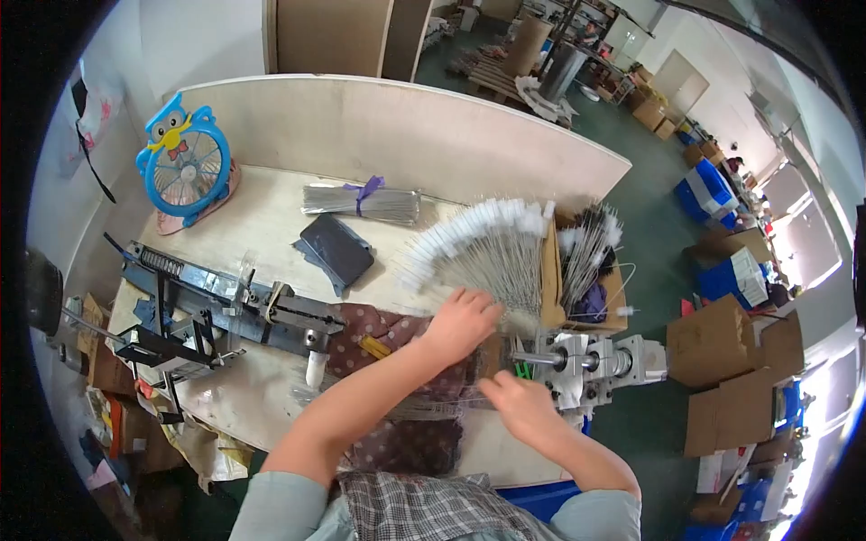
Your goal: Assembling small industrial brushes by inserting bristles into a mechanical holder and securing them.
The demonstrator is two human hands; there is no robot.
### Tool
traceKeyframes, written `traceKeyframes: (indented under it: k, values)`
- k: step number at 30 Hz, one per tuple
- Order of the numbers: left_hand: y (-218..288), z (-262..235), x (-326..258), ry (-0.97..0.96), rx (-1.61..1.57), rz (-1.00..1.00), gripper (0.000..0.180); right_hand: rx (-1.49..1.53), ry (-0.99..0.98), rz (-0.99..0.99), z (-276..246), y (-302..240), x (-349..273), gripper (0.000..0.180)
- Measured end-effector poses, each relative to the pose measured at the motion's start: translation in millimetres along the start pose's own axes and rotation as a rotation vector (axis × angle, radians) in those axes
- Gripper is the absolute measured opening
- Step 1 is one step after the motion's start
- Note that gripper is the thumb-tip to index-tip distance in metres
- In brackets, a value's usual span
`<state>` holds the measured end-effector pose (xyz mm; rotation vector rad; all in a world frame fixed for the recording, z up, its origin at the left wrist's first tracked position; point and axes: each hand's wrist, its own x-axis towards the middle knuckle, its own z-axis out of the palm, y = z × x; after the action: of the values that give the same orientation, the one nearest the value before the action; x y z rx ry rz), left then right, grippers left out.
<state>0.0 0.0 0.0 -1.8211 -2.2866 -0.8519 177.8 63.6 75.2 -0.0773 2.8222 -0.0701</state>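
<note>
1. Nearest the camera, a checked shirt collar sits at the bottom centre of the frame, with both bare forearms rising from it toward mid-frame.
2. Left hand point(462, 322) lies palm down just right of centre, its fingers spread flat over the lower ends of a fan of wire brushes point(483, 251). It presses on them rather than pinching any.
3. Right hand point(516, 403) is lower and slightly right, beside a small grey metal machine point(591, 361) at the counter's right edge. Its fingers look curled together around something thin, perhaps a single wire, but what they hold is too small to tell.
4. Those brushes spread from under the left hand toward the upper part of the frame, white bristle tips outermost and bare wire stems converging at the palm. Their long axes run roughly bottom to top, tilting leftward on the left side of the fan.
5. So the brushes lie directly above the left hand, which is the nearer one; the right hand is apart, closer to the machine's shaft.
6. Right of the fan, a cardboard box point(586, 279) holds more brushes standing on end.
7. Farther left on the counter point(262, 216) are a dark flat pouch point(336, 251), a tied bundle of plain wires point(361, 203), a long black metal jig point(207, 302) and a blue owl-shaped fan point(185, 160).
</note>
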Motion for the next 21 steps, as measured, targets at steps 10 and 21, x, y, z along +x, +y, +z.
traceKeyframes:
  k: [10, 21]
  values:
    - [74, -50, -96, -0.175, -1.219, -0.555, 0.037, 0.15, 0.637, 0.003, -43, 68, 34, 0.02]
    - [48, -56, -61, 0.087, -1.449, -0.733, 0.045, 0.617, 0.225, 0.003, -57, 72, 15, 0.022]
